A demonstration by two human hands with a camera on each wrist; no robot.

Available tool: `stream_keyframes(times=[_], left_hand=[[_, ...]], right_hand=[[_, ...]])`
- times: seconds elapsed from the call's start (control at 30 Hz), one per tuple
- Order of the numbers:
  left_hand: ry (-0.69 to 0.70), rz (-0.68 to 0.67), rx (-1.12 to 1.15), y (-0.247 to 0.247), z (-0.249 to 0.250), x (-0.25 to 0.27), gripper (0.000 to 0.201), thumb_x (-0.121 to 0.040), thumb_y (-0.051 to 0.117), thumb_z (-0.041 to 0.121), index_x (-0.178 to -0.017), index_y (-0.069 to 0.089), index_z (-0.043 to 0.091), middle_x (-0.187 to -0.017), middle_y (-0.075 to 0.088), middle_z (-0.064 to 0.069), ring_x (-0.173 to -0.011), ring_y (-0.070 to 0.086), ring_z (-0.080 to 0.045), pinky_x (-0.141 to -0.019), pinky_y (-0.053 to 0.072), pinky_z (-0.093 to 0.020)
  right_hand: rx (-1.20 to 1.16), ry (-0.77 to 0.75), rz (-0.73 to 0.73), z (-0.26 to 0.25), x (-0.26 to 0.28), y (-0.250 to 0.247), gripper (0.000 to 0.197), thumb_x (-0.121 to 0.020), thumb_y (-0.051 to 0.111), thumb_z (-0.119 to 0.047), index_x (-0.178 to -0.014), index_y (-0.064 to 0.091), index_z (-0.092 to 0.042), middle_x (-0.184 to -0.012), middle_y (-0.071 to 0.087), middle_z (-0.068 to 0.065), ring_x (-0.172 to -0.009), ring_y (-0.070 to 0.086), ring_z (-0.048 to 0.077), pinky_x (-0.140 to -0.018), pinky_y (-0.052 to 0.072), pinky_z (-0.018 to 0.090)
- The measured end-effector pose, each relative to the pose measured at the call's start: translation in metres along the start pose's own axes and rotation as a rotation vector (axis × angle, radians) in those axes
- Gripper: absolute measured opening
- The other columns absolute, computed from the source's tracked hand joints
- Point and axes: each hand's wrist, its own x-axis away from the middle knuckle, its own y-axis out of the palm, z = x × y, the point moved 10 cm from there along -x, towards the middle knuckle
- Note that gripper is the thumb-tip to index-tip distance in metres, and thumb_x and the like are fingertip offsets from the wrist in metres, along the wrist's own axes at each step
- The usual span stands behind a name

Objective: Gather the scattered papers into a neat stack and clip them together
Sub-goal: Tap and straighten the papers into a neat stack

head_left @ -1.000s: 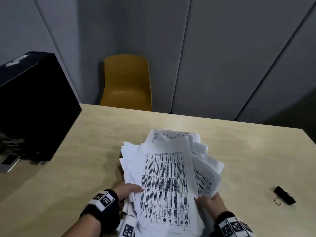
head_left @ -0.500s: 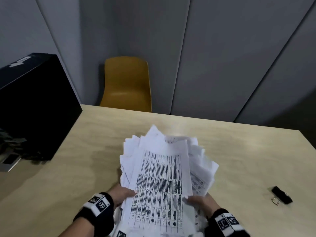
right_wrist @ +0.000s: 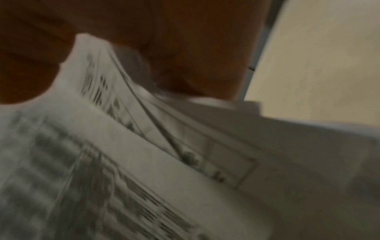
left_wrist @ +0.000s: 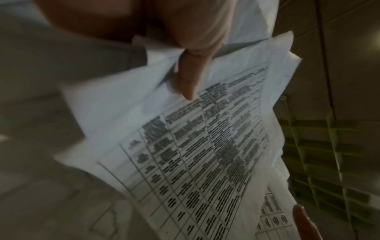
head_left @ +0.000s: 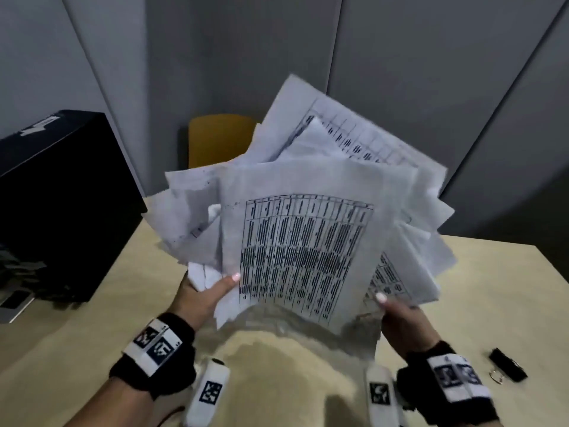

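Observation:
A loose bundle of white papers point(head_left: 295, 241) with printed tables is lifted off the table and tilted upright, its sheets fanned out unevenly. My left hand point(head_left: 206, 294) grips the bundle's lower left edge, thumb on the front sheet. My right hand point(head_left: 397, 315) grips the lower right edge, thumb on top. In the left wrist view my thumb point(left_wrist: 189, 78) presses on the top sheet of the papers point(left_wrist: 205, 146). The right wrist view is blurred and shows the papers point(right_wrist: 123, 154) under my palm. A black binder clip point(head_left: 506, 364) lies on the table at the right.
The light wooden table point(head_left: 92, 318) runs under both hands. A black box point(head_left: 61, 186) stands on its left side, with a small device point(head_left: 12, 303) beside it. A yellow chair point(head_left: 218, 140) is behind the table against grey wall panels.
The bundle lay flat on the table a second ago; both hands have since lifted it and tipped it upright toward me. The binder clip has not moved.

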Motion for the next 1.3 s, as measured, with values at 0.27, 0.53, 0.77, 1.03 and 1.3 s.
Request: stream_keyframes(times=[0.27, 0.53, 0.77, 1.03, 1.3], left_hand=[[-0.158, -0.151, 0.031, 0.025, -0.038, 0.015, 0.05, -0.057, 0.083, 0.043, -0.102, 0.072, 0.024, -0.095, 0.073, 0.01, -0.098, 0.066, -0.012, -0.09, 0.049, -0.029], [-0.165, -0.158, 0.148, 0.009, -0.028, 0.008, 0.064, -0.044, 0.089, 0.04, -0.1, 0.07, 0.016, -0.087, 0.077, 0.002, -0.092, 0.071, -0.024, -0.075, 0.058, -0.035], [-0.12, 0.036, 0.04, 0.012, -0.038, 0.012, 0.053, -0.064, 0.081, 0.021, -0.112, 0.059, 0.021, -0.095, 0.061, 0.013, -0.103, 0.056, -0.02, -0.088, 0.037, -0.021], [-0.126, -0.068, 0.189, 0.005, -0.014, 0.015, 0.05, -0.042, 0.092, 0.025, -0.08, 0.061, 0.016, -0.056, 0.069, 0.015, -0.066, 0.067, -0.006, -0.068, 0.055, -0.019], [-0.129, -0.028, 0.098, -0.003, -0.034, 0.006, 0.026, -0.075, 0.074, 0.016, -0.096, 0.061, 0.021, -0.094, 0.072, -0.001, -0.088, 0.065, -0.016, -0.08, 0.053, -0.033]], right_hand=[[0.006, 0.077, 0.034, 0.027, -0.004, -0.002, 0.061, -0.057, 0.08, -0.01, -0.115, 0.061, -0.013, -0.111, 0.069, 0.015, -0.106, 0.061, 0.041, -0.087, 0.051, 0.053], [-0.017, -0.045, -0.029, -0.012, -0.007, -0.01, 0.076, -0.044, 0.091, -0.024, -0.112, 0.064, -0.005, -0.114, 0.067, 0.018, -0.105, 0.063, 0.032, -0.087, 0.052, 0.043], [0.109, 0.029, 0.08, 0.008, -0.01, -0.005, 0.073, -0.047, 0.088, -0.021, -0.112, 0.061, -0.003, -0.104, 0.071, 0.019, -0.096, 0.067, 0.036, -0.086, 0.054, 0.048], [-0.101, -0.11, 0.012, -0.011, -0.006, -0.012, 0.047, -0.064, 0.074, -0.003, -0.108, 0.063, -0.017, -0.093, 0.073, -0.001, -0.089, 0.067, 0.016, -0.076, 0.056, 0.03], [0.195, -0.09, 0.227, -0.004, -0.003, -0.022, 0.034, -0.074, 0.061, 0.015, -0.106, 0.06, 0.003, -0.083, 0.074, -0.001, -0.074, 0.066, 0.003, -0.073, 0.055, 0.027]])
